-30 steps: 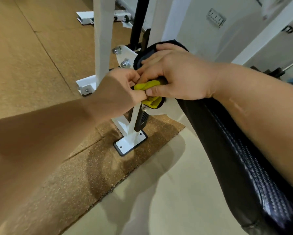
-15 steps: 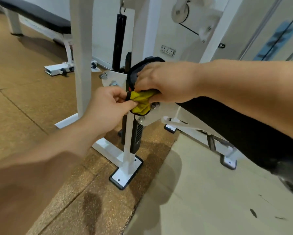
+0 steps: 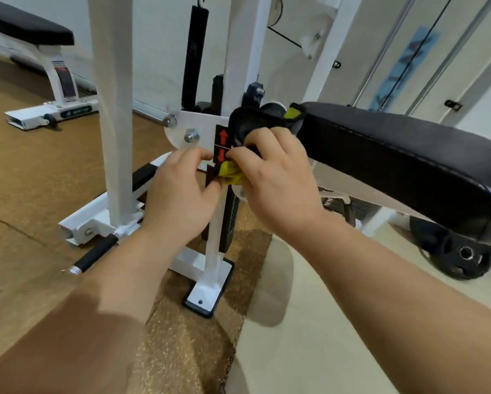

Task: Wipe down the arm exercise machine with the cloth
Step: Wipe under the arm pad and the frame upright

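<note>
The arm exercise machine has a white steel frame (image 3: 112, 109) and a long black padded rest (image 3: 395, 155) running to the right. A yellow cloth (image 3: 231, 173) is bunched at the pad's near end, beside a sticker with red arrows (image 3: 223, 143). My right hand (image 3: 272, 177) grips the cloth from the right, fingers curled over it. My left hand (image 3: 179, 194) pinches the cloth's left edge with thumb and fingertips. A second scrap of yellow (image 3: 292, 112) shows at the top of the pad's end. Most of the cloth is hidden under my fingers.
A white post with a foot plate (image 3: 207, 297) stands below my hands on a brown rubber mat (image 3: 39, 177). A black weight plate (image 3: 454, 251) lies on the pale floor at right. A flat bench (image 3: 25, 29) sits at the back left. A black-handled bar (image 3: 95, 253) lies low left.
The view has pulled back and lifted, showing more of the pad and frame. Both hands stay on the yellow cloth at the pad's end, now sitting lower beside the arrow sticker.
</note>
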